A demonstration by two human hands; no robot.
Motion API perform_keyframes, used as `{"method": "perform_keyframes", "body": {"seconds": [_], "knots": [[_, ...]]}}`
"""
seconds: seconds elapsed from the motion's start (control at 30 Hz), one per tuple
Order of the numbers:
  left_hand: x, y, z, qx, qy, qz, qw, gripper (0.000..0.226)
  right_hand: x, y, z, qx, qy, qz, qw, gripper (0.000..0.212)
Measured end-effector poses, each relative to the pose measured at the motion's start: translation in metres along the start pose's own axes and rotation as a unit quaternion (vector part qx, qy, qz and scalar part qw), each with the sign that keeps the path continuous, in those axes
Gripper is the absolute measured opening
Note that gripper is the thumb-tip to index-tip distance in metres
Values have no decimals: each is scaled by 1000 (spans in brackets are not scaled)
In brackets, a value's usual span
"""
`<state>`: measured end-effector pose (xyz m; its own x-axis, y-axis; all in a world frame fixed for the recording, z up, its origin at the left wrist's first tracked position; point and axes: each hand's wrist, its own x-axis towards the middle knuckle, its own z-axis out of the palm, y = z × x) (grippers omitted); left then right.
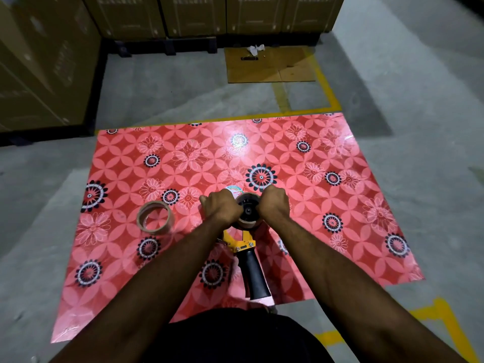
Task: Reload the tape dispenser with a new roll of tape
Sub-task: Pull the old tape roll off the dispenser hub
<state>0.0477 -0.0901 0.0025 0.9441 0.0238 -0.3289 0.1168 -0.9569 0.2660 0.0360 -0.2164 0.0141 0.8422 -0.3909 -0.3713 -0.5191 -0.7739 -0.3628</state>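
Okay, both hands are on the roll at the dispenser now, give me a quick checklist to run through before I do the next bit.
1. Roll on the hub: the tape roll sits around the black hub of the tape dispenser. Ok.
2. Pushed fully home: cannot tell, hands cover the sides.
3. Grip: left hand and right hand both grip the roll. Ok.
4. Dispenser steady: handle points back toward you, no hand on it. Cannot tell.
5. Tape end threaded to the front: hidden. Cannot tell.
6. Other ring lies apart on the red mat, out of the way. Ok.
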Motion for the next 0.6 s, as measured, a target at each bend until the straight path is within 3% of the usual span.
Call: {"method": "perform_keyframes", "body": {"seconds": [0.23, 0.33, 0.47, 0.6], "knots": [[1, -10, -5, -28, -49, -6, 998, 17, -2, 5, -13, 12, -66, 4, 998, 17], [-1, -9, 1, -44, -45, -20, 998, 19, -4, 0, -13, 1, -49, 0, 999, 13], [0, -6, 1, -59, -44, -41, 996, 24, -6, -6, -7, -28, -1, -3, 1000, 25], [0, -3, -16, -39, -36, -23, 998, 27, -5, -5, -10, 4, -5, -13, 1000, 23]]}}
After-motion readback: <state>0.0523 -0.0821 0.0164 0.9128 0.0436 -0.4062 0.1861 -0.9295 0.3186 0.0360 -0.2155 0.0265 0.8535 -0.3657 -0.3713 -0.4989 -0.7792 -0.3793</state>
